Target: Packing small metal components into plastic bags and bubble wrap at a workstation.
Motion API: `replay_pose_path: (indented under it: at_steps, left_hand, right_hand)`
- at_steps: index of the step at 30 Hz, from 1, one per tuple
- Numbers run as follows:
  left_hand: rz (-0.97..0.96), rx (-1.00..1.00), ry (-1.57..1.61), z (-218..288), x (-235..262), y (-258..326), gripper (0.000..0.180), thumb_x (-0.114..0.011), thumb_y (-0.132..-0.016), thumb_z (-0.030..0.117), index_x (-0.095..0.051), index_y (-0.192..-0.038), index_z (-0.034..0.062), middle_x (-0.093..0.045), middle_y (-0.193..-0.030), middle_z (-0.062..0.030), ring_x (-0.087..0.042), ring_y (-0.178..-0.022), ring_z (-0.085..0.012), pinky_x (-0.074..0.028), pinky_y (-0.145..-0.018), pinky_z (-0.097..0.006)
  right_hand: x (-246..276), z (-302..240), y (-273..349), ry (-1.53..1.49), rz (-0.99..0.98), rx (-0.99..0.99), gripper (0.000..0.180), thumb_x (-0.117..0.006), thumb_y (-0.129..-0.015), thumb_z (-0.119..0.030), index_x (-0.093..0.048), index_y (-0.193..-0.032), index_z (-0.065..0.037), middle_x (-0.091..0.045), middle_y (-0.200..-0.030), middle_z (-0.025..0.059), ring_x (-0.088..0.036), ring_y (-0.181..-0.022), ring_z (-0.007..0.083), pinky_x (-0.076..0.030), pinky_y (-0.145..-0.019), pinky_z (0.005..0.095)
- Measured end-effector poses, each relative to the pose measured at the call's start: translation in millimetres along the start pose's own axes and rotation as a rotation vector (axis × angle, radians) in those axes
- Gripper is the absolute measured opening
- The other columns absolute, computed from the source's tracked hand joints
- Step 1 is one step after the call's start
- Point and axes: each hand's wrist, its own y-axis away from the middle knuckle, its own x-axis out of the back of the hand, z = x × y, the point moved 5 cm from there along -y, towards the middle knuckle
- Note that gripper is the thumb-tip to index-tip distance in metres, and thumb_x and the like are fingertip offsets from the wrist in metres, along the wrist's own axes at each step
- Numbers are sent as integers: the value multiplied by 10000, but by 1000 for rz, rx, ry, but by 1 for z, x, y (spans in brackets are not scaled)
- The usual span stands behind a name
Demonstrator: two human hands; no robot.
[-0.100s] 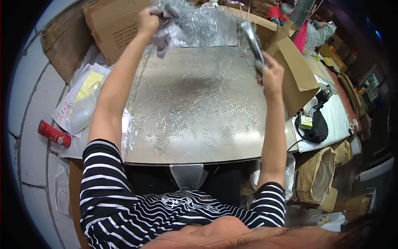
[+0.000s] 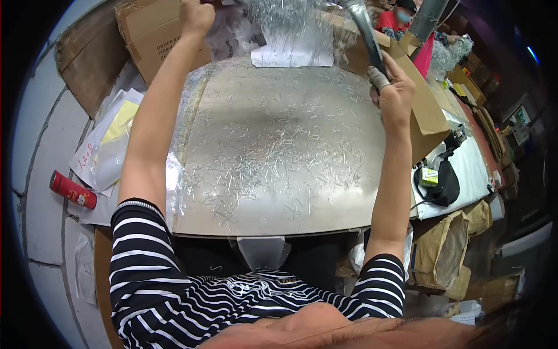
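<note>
Left hand (image 2: 196, 16): raised at the far left corner of the bench, the grip clenched into a fist; what it clasps is cut off by the top edge of the view, so I cannot tell what it grasps
Right hand (image 2: 394, 96): raised over the far right edge of the bench, the grip closed round the lower end of a grey metal tool
Metal tool (image 2: 367, 32): long and slightly curved, it slants up and to the left from the right hand towards the far edge of the bench
Pile of pins (image 2: 290, 17): a shiny heap of thin metal pieces at the far edge of the bench, between the two hands, with a white sheet (image 2: 290, 55) just under it
Bench (image 2: 273, 151): a silvery metal top strewn with short loose pins, thickest about its middle
Cardboard box (image 2: 154, 35): beside the bench's far left corner, behind the left forearm
Red can (image 2: 72, 190): lying on the floor well left of the bench, beside papers in plastic sleeves (image 2: 110, 151)
Black bag (image 2: 442, 180): right of the bench, on a white surface
Another person (image 2: 395, 17): in red, beyond the bench's far right corner
</note>
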Motion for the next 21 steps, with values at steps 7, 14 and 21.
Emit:
replay_pose_path:
  at_steps: [7,14,21]
  left_hand:
    - [-375,287,-652,-101,-18,36,236,-552,-750,99,-725,-904,51,-709,-833,-178,-687,-845,-290,-509,-736,-399]
    - [-116,147,-350,-132,36,-35,271,-536,-697,115,-688,-873,-25,-657,-873,-289,-646,-919,-430,-506,-773,-467]
    - [-237,165,-725,-123,30,9,281,-511,-752,131,-674,-967,52,-676,-985,-231,-644,-948,-405,-499,-823,-490]
  right_hand:
    - [-43,69,-5,-114,-138,-499,287,-568,-924,-66,-600,-1201,3,-575,-715,44,-436,-466,61,-278,-381,205]
    - [-88,42,-65,-201,-170,-324,280,-567,-921,-54,-626,-1191,-7,-586,-714,29,-442,-477,58,-286,-390,208]
    - [-127,68,-77,-63,-229,-458,224,-583,-920,-80,-619,-1108,36,-594,-732,57,-447,-477,71,-306,-388,222]
